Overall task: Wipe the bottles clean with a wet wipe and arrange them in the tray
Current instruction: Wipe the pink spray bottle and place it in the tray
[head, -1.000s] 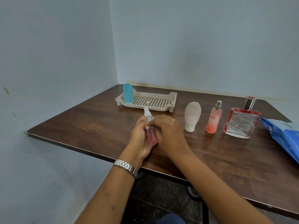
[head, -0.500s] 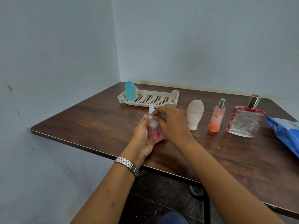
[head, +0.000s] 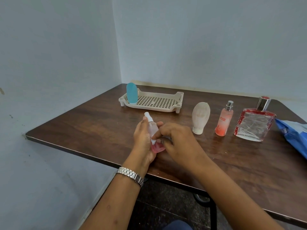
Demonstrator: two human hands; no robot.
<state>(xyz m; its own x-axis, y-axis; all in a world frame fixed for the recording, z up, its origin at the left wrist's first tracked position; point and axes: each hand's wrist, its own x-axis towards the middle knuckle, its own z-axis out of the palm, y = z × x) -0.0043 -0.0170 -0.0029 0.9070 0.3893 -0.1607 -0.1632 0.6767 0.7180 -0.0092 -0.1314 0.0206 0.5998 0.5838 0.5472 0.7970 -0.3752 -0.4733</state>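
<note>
Brightness: moderate, soft and even.
Colour: a cool bluish cast lies over the walls (head: 207, 47).
Source: out of view. Faint shadows fall toward 6 o'clock under the tray (head: 180, 97), so the light comes from the 12 o'clock side.
Shadows: soft-edged. The darkest is under the table (head: 99, 130), at 6 o'clock.
Glare: a pale sheen lies on the table top at 3 o'clock. The square bottle (head: 254, 127) has a bright glint on its metal cap, and the watch (head: 131, 175) glints too.
Blur: the right hand (head: 179, 143), left hand (head: 142, 143), small bottle (head: 153, 130) and wipe (head: 153, 141) are slightly smeared.
Distortion: the wide lens bows the table edges. The blue packet (head: 292, 138) is stretched and cropped at 3 o'clock.
Focus: the centre is fairly sharp and the edges are softer.
</note>
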